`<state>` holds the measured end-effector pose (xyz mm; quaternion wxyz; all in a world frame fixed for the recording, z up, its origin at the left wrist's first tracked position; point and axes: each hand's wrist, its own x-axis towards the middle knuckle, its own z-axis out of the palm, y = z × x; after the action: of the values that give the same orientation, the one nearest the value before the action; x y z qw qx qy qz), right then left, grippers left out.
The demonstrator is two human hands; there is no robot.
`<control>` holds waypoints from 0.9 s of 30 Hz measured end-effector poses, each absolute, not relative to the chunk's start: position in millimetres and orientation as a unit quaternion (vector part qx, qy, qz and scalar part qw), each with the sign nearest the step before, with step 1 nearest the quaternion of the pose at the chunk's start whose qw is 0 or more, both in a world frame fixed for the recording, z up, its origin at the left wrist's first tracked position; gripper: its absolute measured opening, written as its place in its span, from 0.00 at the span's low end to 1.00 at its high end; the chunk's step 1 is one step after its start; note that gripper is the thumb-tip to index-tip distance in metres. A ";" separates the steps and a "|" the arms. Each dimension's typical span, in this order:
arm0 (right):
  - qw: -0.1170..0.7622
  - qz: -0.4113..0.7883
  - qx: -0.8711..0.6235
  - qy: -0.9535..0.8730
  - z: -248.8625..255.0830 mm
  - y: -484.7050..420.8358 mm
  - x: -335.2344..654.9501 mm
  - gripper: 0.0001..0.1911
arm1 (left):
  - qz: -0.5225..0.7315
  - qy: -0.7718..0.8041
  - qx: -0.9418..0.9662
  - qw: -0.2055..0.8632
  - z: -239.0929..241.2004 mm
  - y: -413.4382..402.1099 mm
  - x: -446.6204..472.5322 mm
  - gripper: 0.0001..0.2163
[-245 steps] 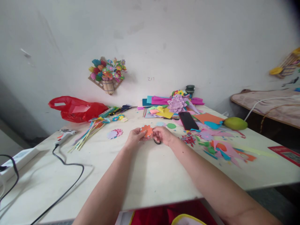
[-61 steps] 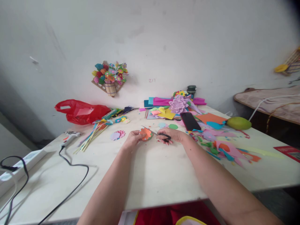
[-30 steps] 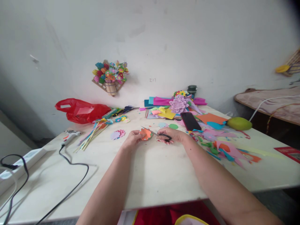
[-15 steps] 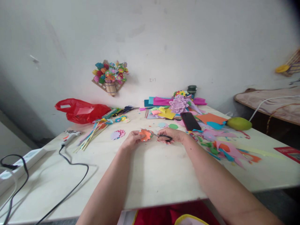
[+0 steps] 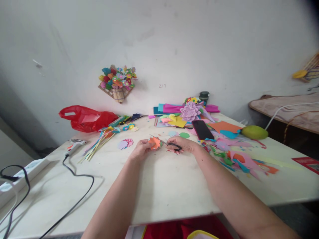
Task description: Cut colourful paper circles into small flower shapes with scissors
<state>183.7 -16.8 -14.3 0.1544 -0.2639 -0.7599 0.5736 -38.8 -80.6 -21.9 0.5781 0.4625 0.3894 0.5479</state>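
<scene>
Between the fingers of my left hand (image 5: 142, 149) is an orange flower cutout (image 5: 155, 143) with a scalloped edge. My right hand (image 5: 183, 144) grips black-handled scissors (image 5: 177, 146), fingers around the handles. The blades point left and lie against the far right edge of the orange cutout. Both hands are just above the table, close together. To the left of my left hand lie pink and lilac scalloped cutouts (image 5: 125, 143). Past my right hand lies a green oval piece (image 5: 184, 135).
A glue gun (image 5: 76, 146) with its black cord lies left, near a white power strip (image 5: 32, 172). Thin sticks (image 5: 99, 145) and a red plastic bag (image 5: 87, 118) are behind it. At right are a phone (image 5: 202, 129), colourful scraps (image 5: 240, 161) and a yellow-green oval object (image 5: 254, 132).
The scissor blades have shifted slightly against the orange cutout, and my right hand has moved a little. My left hand keeps its hold; the rest looks the same.
</scene>
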 end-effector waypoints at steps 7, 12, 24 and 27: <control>0.220 0.570 -0.283 -0.739 -8.8 -31.5 173.3 0.13 | 0.603 0.385 0.435 0.546 -20.4 -80.5 -30.2 0.09; 0.252 0.592 -0.279 -0.713 -8.4 -37.0 167.7 0.14 | 0.637 0.384 0.405 0.533 -18.5 -80.4 -23.5 0.08; 0.303 0.633 -0.286 -0.652 -7.3 -50.8 150.3 0.20 | 0.704 0.393 0.355 0.473 -16.7 -79.1 -7.4 0.09; 0.316 0.633 -0.287 -0.646 -7.9 -54.2 145.8 0.21 | 0.708 0.396 0.353 0.466 -17.2 -78.3 -6.7 0.09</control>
<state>145.8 -54.2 -7.9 0.3159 -0.2874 -0.6456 0.6331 -6.7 -78.3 -17.2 0.4657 0.3535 0.3964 0.7079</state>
